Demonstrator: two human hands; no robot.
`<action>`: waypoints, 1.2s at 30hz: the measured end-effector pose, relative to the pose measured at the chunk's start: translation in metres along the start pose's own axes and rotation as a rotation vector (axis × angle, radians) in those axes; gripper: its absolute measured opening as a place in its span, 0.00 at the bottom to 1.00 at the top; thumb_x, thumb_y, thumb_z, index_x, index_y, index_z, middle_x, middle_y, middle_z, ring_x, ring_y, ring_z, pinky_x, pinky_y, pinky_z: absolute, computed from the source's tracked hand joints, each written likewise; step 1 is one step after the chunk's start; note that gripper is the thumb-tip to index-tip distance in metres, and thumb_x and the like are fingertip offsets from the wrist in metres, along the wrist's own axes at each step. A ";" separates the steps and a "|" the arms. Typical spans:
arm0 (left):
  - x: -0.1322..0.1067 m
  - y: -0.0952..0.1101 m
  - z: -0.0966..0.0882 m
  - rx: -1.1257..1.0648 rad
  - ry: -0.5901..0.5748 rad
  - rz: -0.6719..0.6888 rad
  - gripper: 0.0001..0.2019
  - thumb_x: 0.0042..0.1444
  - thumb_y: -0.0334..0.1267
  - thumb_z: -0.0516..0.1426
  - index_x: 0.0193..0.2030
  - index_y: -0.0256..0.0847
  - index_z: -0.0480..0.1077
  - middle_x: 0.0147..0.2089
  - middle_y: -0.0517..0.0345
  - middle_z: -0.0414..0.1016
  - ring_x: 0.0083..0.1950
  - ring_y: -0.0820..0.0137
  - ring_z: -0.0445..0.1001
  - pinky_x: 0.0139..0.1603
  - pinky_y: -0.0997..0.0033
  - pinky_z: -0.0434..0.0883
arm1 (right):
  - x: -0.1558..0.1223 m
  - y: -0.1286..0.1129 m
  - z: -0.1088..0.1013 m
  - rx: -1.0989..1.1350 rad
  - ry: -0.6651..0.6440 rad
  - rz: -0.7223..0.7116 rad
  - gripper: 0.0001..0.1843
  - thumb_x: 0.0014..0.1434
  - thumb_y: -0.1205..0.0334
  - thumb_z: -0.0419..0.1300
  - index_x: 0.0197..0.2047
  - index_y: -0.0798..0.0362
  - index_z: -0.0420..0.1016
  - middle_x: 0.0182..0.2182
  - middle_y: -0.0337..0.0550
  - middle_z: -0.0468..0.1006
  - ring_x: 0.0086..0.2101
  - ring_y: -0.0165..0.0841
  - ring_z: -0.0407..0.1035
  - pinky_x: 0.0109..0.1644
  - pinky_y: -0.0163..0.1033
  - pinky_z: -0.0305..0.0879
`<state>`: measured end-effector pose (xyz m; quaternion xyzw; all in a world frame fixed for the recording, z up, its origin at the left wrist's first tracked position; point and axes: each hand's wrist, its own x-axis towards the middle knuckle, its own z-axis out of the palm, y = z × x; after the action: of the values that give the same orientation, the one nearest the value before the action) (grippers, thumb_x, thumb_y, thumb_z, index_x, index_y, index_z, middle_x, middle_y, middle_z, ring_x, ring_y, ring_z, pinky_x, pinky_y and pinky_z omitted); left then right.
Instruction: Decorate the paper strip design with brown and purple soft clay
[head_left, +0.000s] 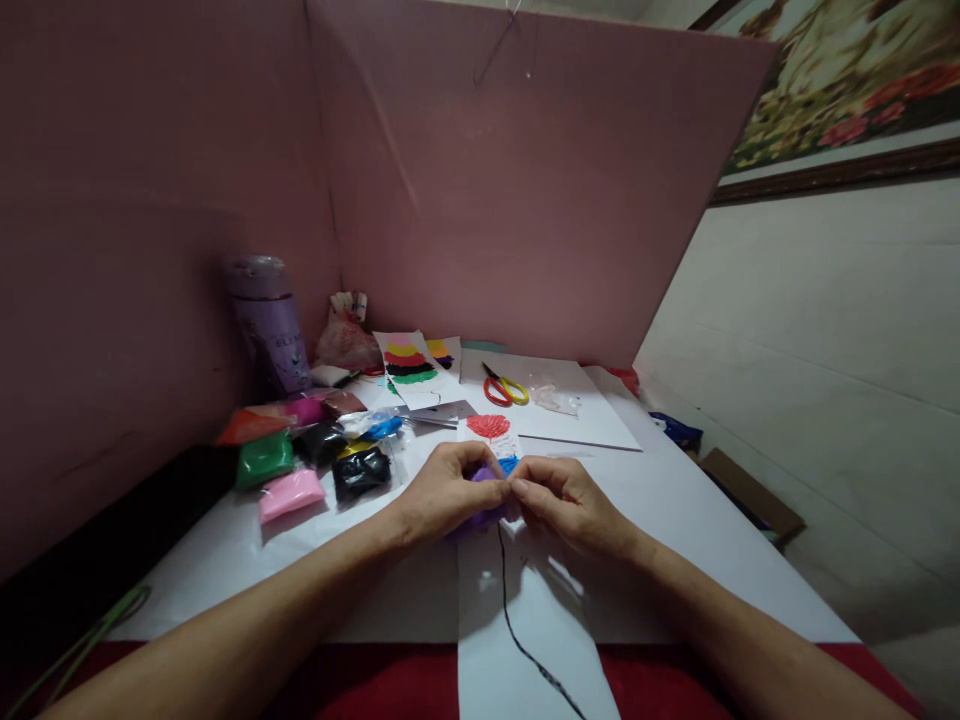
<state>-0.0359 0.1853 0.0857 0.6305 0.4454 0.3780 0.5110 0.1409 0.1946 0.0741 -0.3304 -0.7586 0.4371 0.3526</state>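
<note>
My left hand [454, 490] is closed on a small bag of purple clay [478, 520], thumb and fingers pinching its top. Tip to tip with it, my right hand [574, 500] pinches at the bag's edge; the exact spot between the fingertips is hard to see. Beneath both hands lies a long white paper strip [532, 640] with a wavy black line [508, 610] running down it. Past my fingers the paper's far end shows a red leaf-like shape [487, 427], with white strands and a blue patch [509, 465] below, partly covered by my hands.
Several clay bags lie at left, including green [265, 458], pink [292, 495] and black [361, 474]. Behind them stands a purple bottle [268, 325]. Scissors [505, 388] rest on white board [600, 415] beside a clear bag [555, 396]. A striped colour card [411, 362] lies farther back.
</note>
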 end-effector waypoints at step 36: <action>0.001 -0.003 -0.003 -0.081 -0.047 0.014 0.12 0.44 0.42 0.62 0.28 0.35 0.69 0.26 0.57 0.72 0.27 0.72 0.68 0.27 0.73 0.63 | 0.002 0.003 -0.002 0.163 -0.048 0.005 0.10 0.57 0.63 0.56 0.25 0.55 0.72 0.16 0.33 0.66 0.17 0.24 0.59 0.20 0.30 0.53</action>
<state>-0.0384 0.1876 0.0837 0.6211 0.4130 0.3846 0.5438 0.1420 0.1987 0.0729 -0.2921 -0.7278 0.5061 0.3589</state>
